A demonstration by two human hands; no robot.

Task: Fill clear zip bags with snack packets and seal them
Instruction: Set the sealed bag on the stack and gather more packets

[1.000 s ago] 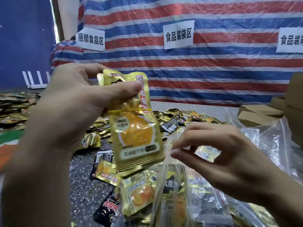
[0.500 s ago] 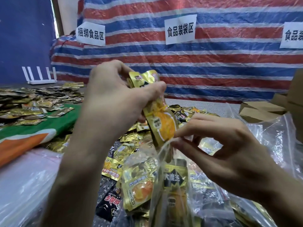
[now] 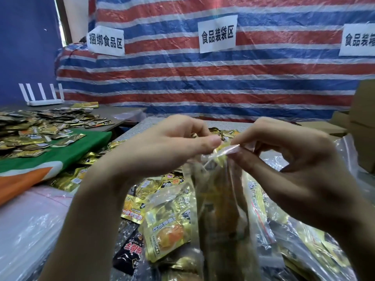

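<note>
A clear zip bag (image 3: 221,216) hangs upright between my hands, with gold snack packets inside it. My left hand (image 3: 162,151) pinches the bag's top edge from the left, thumb and fingers together. My right hand (image 3: 288,159) pinches the same top strip from the right. A gold packet's yellow tip (image 3: 220,150) shows at the bag's mouth between my fingertips. Loose gold and black snack packets (image 3: 162,236) lie on the grey table below.
A heap of packets (image 3: 36,130) covers a green and orange cloth at the left. Clear plastic bags (image 3: 26,230) lie at the lower left and at the right (image 3: 304,230). Cardboard boxes (image 3: 363,126) stand at the right. A striped tarp with paper signs hangs behind.
My left hand lowered the gold packet into the bag and let go of it. It now pinches the bag's top beside my right hand.
</note>
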